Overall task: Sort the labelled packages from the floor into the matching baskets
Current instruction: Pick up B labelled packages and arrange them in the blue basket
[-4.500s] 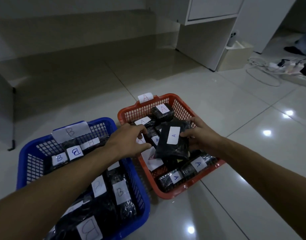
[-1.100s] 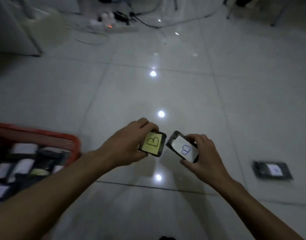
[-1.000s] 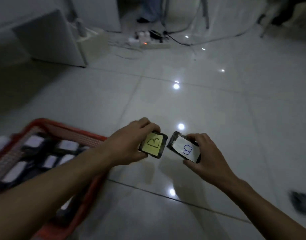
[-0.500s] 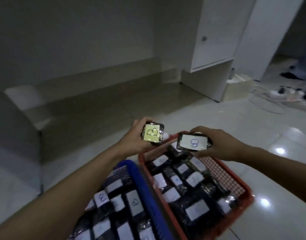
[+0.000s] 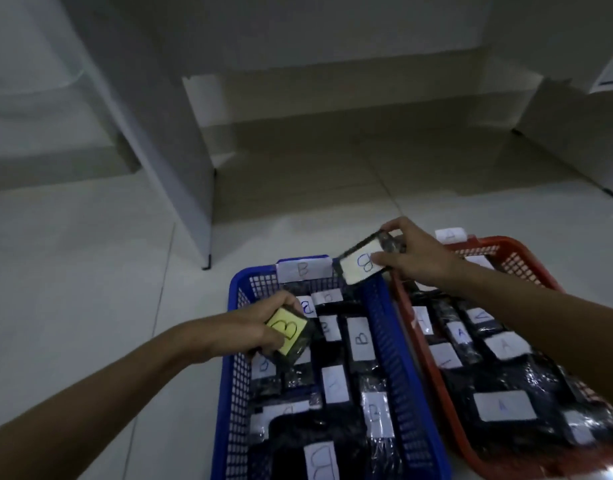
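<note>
My left hand (image 5: 263, 329) grips a black package with a yellow B label (image 5: 288, 331), held low inside the left part of the blue basket (image 5: 390, 327). My right hand (image 5: 414, 256) pinches a black package with a white B label (image 5: 362, 263) above the blue basket's far right corner. The blue basket carries a B tag on its far rim and holds several black B packages. Beside it on the right stands the red basket (image 5: 514, 245) with an A tag and several A packages.
Pale glossy floor tiles lie to the left and beyond the baskets. A white furniture panel (image 5: 166, 140) stands on the floor just behind the blue basket, with a low shelf recess behind it. Another white cabinet (image 5: 575, 133) is at the far right.
I have turned from the open floor back to the baskets. Both hands carried their B packages over; the left has dropped into the blue basket, the right hovers over its far corner.
</note>
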`<state>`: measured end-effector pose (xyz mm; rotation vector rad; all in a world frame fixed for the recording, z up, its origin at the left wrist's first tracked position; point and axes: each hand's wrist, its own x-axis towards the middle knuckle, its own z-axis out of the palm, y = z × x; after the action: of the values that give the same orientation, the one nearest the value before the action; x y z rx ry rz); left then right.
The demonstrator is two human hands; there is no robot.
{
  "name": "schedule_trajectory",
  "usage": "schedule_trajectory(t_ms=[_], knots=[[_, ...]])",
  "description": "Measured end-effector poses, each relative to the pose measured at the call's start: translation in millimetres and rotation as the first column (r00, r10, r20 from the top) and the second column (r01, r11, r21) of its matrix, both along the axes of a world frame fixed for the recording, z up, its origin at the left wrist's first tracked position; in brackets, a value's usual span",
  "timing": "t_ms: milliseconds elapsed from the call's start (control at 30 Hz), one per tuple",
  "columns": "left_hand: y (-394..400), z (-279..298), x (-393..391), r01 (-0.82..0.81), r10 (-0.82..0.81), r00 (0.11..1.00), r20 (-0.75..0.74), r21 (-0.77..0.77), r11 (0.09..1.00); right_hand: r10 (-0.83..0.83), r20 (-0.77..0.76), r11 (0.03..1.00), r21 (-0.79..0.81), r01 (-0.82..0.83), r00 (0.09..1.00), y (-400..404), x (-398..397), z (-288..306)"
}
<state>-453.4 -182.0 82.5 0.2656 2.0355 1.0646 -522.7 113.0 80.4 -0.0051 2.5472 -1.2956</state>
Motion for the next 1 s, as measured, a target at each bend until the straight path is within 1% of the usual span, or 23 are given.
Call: schedule_trajectory(t_ms=[67,167,267,333,367,433,533,600,667,700,733,767,833,867,900,933,1000], knots=[[-6,-6,12,-0.06,0.059,0.998,0.025,0.008,0.998,0.039,-0.002,0.998,0.041,-0.039,0.999,-12,-6,1],[-12,-6,16,-0.11,0.108,0.994,-0.035,-0.039,0.993,0.144,-0.003,0.982,0.121,-0.142,0.99,-27,-10,2],[-14,-6,10,-0.159,0.157,0.984,-0.081,-0.023,0.987,0.27,0.107,0.919,0.266,-0.289,0.957,-40,-8,-3],[-12,-9,6,-0.188,0.185,0.979,-0.086,-0.021,0.982,0.35,0.204,0.85,0.342,-0.402,0.914,-46,-4,-10],[-10,-12,4,-0.188,0.185,0.979,-0.083,-0.027,0.982,0.397,0.226,0.8,0.39,-0.456,0.89,-48,-2,-15],[-6,-20,0,-0.187,0.186,0.981,-0.056,-0.022,0.982,0.484,0.218,0.672,0.527,-0.52,0.847,-53,2,-26],[3,-32,-6,-0.213,0.213,0.977,-0.021,0.011,0.977,0.544,0.193,0.521,0.685,-0.509,0.817,-55,6,-41],[8,-40,-10,-0.231,0.232,0.972,-0.033,0.041,0.972,0.547,0.221,0.431,0.753,-0.497,0.808,-55,10,-47],[11,-47,-13,-0.265,0.269,0.961,-0.058,0.064,0.962,0.556,0.239,0.359,0.795,-0.49,0.796,-54,11,-48],[12,-50,-15,-0.281,0.286,0.955,-0.075,0.072,0.957,0.577,0.219,0.344,0.809,-0.477,0.787,-53,11,-46],[12,-50,-17,-0.287,0.294,0.95,-0.107,0.073,0.955,0.602,0.176,0.363,0.809,-0.463,0.779,-51,11,-43],[11,-49,-19,-0.29,0.297,0.944,-0.142,0.065,0.955,0.628,0.123,0.418,0.78,-0.466,0.768,-50,10,-40],[7,-46,-24,-0.31,0.312,0.928,-0.202,0.044,0.95,0.664,0.04,0.571,0.617,-0.541,0.747,-51,10,-31],[5,-44,-25,-0.324,0.322,0.919,-0.225,0.033,0.946,0.671,0.017,0.626,0.524,-0.578,0.741,-55,13,-27],[3,-42,-26,-0.339,0.334,0.911,-0.241,0.021,0.941,0.68,-0.006,0.652,0.464,-0.6,0.734,-59,17,-27],[0,-40,-25,-0.355,0.347,0.906,-0.241,0.014,0.935,0.691,-0.035,0.658,0.444,-0.608,0.722,-65,23,-30],[-4,-39,-25,-0.381,0.381,0.904,-0.193,0.039,0.924,0.704,-0.096,0.66,0.454,-0.598,0.704,-79,32,-43]])
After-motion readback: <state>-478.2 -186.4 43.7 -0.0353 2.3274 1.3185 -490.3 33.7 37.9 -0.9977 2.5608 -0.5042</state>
